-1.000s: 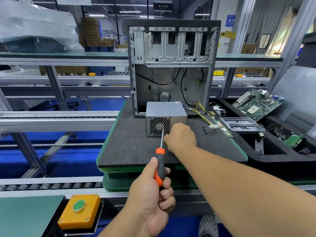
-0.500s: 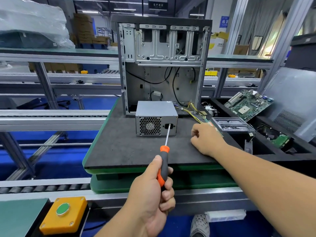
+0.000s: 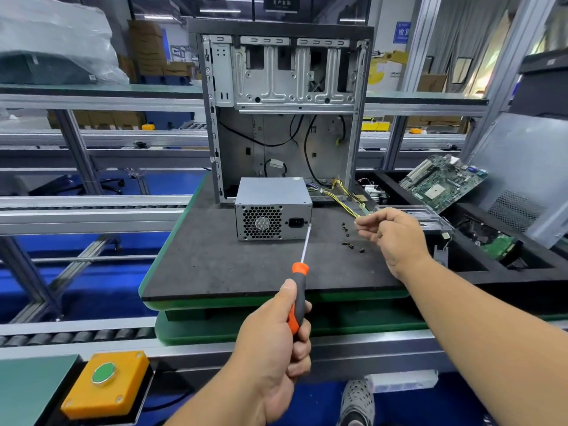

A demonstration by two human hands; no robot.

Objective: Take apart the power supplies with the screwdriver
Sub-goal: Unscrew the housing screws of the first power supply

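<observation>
A grey power supply [image 3: 273, 192] stands on the dark mat [image 3: 230, 265], fan grille and socket facing me. My left hand [image 3: 270, 333] grips the orange-and-grey handle of a screwdriver [image 3: 299, 272]; its tip touches the right edge of the supply's front face, near the socket. My right hand [image 3: 393, 238] hovers to the right of the supply, fingers curled, thumb and forefinger tips close together; nothing shows between them. Several small black screws [image 3: 349, 241] lie on the mat just left of and below that hand.
An open computer case [image 3: 285, 87] stands behind the supply, with yellow cables [image 3: 341, 198] trailing out. A black foam tray [image 3: 522, 272] on the right holds a motherboard [image 3: 442, 182] and other parts. A yellow box with a green button [image 3: 104, 385] sits near left.
My right hand left the supply's front, went right to the screws on the mat, and now hangs slightly above them. The screwdriver tip shifted from the fan grille to the supply's right edge.
</observation>
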